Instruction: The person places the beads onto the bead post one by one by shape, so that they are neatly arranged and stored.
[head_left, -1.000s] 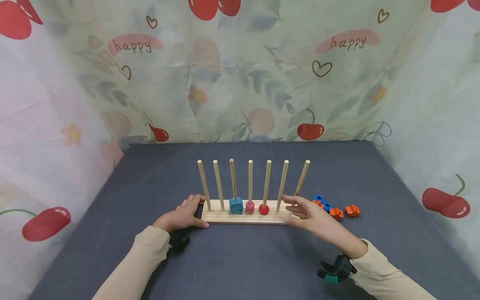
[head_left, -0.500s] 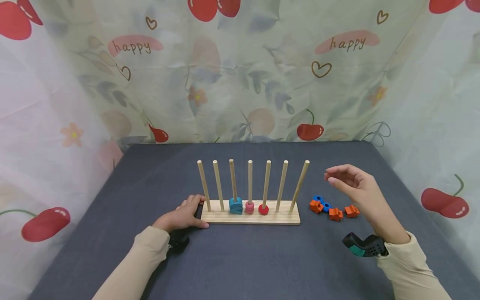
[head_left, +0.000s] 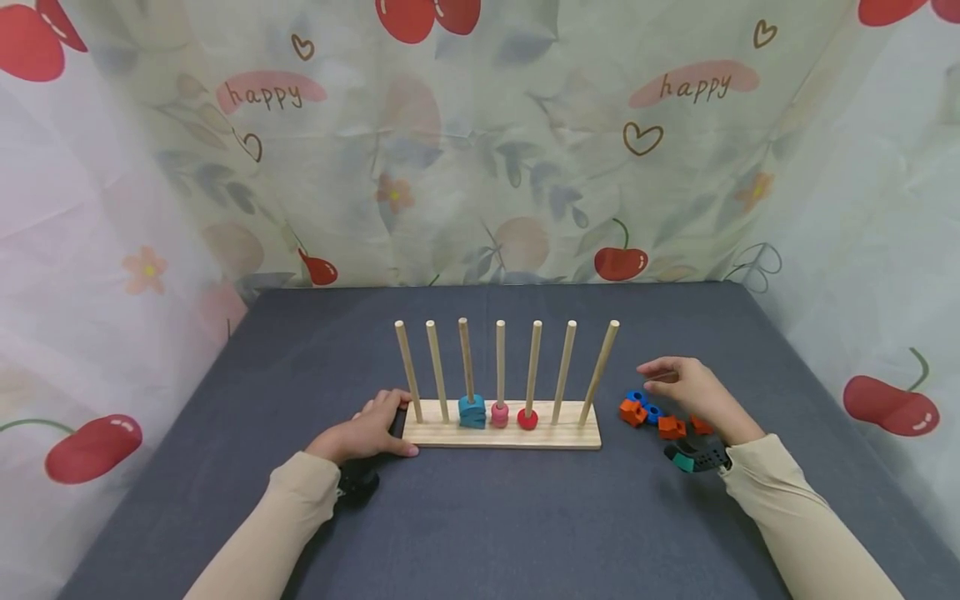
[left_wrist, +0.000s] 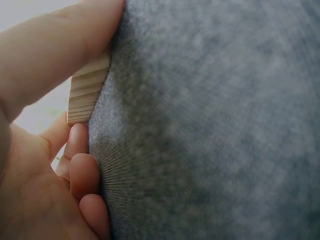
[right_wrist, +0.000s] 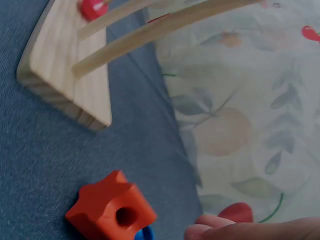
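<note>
My left hand [head_left: 365, 433] grips the left end of the wooden peg board [head_left: 501, 435], thumb on the near edge and fingers curled round the far side; the left wrist view shows the board's end grain [left_wrist: 89, 89] pinched between thumb and fingers on the grey cloth. My right hand [head_left: 690, 392] hovers over the loose beads to the right of the board, fingers relaxed and slightly bent, holding nothing as far as I can judge, though the palm hides what lies beneath it.

The board stands near the middle of the grey table [head_left: 480, 517], with seven upright pegs. Three carry one bead each: a blue bead [head_left: 472, 412] on the third peg from the left, a pink bead [head_left: 500, 414] on the fourth, a red bead [head_left: 527, 419] on the fifth. The other four pegs are bare.

Left to thread, I judge, are the loose pieces: an orange star bead [head_left: 632, 411], two small blue rings [head_left: 645, 404] and another orange star [head_left: 672, 427], with a further orange piece partly behind my wrist. So the work looks under half done.
</note>
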